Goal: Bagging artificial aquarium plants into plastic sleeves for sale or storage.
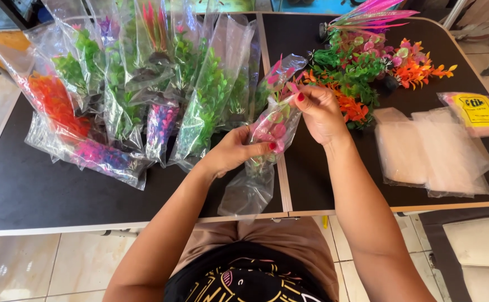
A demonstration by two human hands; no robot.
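A clear plastic bag point(255, 184) with a pink and green artificial plant point(273, 124) inside hangs over the table's middle seam. My left hand point(234, 150) grips the bag around its middle, thumb on the plant. My right hand point(318, 112) pinches the bag's top end, where pink leaves stick out. Both hands are above the dark table point(43, 190).
Many bagged artificial plants point(143, 84) in green, red, purple and pink lie fanned out at the left. Loose unbagged plants point(367, 61) in green, orange and pink are piled at the back right. A stack of empty clear bags point(432, 151) and a yellow-labelled packet point(476, 112) sit at right.
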